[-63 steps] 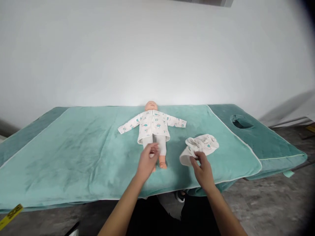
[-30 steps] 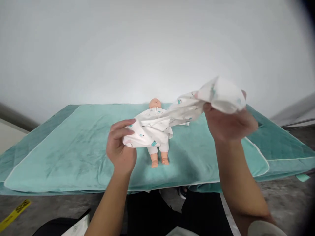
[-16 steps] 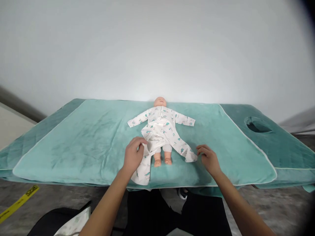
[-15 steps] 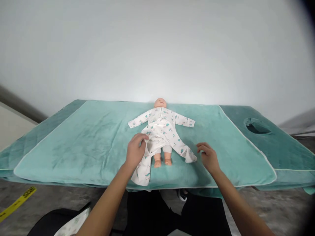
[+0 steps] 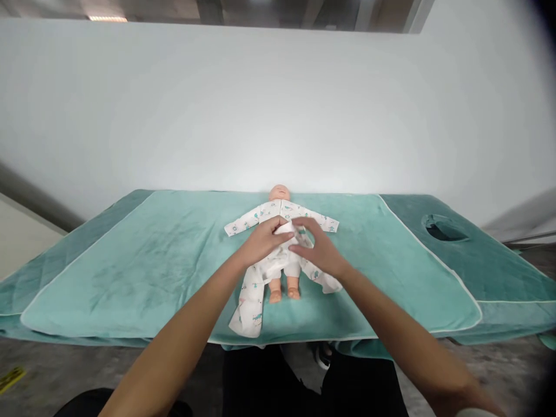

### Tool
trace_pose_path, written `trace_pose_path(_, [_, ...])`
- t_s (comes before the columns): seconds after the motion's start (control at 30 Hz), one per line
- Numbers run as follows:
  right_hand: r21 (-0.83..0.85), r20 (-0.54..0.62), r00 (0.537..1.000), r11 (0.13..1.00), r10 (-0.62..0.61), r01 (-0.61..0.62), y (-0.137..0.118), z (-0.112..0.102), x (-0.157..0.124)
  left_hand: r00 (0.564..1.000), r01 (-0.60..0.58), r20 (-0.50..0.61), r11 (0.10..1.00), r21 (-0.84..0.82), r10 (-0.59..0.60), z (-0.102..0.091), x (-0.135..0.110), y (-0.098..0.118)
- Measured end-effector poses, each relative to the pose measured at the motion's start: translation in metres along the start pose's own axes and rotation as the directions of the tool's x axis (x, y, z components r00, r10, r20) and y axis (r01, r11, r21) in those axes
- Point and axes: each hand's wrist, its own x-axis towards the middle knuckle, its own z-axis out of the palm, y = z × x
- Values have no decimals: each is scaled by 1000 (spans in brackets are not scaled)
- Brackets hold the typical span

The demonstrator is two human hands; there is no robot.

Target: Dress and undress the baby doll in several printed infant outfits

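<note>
A baby doll in a white printed top lies face up on a teal towel. White printed baby trousers are spread over its lower body, and its bare feet show between the two trouser legs. My left hand and my right hand meet over the doll's belly. Both pinch the bunched waist of the trousers between thumb and fingers. One trouser leg hangs toward the towel's front edge.
The towel covers a darker teal massage bed with a face hole at the right end. A white wall stands behind. Grey floor and a yellow tape strip lie in front at the lower left.
Both hands moved from beside the doll's legs up to its belly and closed on the trousers' waist. Earlier I lifted the crumpled trousers from the right and laid them over the doll.
</note>
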Motion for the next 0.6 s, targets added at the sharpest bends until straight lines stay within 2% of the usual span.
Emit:
trace_pose_path(0.03, [68, 7, 1000, 998, -7, 7, -9, -6, 7, 998, -24, 51, 999, -45, 26, -5, -6, 18])
trace_pose_path(0.07, [144, 30, 1000, 990, 0, -5, -17, -11, 12, 997, -45, 55, 996, -78, 49, -9, -11, 32])
trace_pose_path(0.13, [304, 147, 989, 949, 36, -80, -29, -19, 22, 997, -42, 53, 990, -131, 49, -16, -18, 52])
trace_pose_path(0.2, [465, 304, 951, 864, 51, -195, -35, -22, 30, 1000, -14, 15, 977, -211, 18, -21, -20, 59])
trace_pose_path(0.27, [618, 383, 923, 734, 32, -282, -38, -21, 37, 1000, 27, 11, 954, -297, -25, -24, -20, 60])
trace_pose_path(0.33, [732, 349, 936, 612, 42, -300, -40, -18, 44, 993, 90, 95, 945, -315, -63, -26, -19, 59])
trace_pose_path(0.4, [772, 292, 953, 567, 85, -288, -41, -15, 48, 980, 134, 177, 957, -256, -89, -27, -18, 58])
trace_pose_path(0.43, [772, 275, 955, 568, 106, -285, -40, -13, 48, 981, 135, 168, 963, -232, -97, -27, -18, 57])
trace_pose_path(0.47, [768, 265, 956, 573, 124, -287, -39, -12, 48, 989, 123, 114, 965, -234, -98, -26, -17, 56])
trace_pose_path(0.53, [746, 272, 949, 588, 157, -311, -34, -12, 44, 992, 64, -78, 940, -336, -96, -26, -16, 53])
trace_pose_path(0.6, [673, 371, 911, 623, 181, -398, -30, -14, 37, 967, 3, -217, 866, -501, -129, -24, -14, 50])
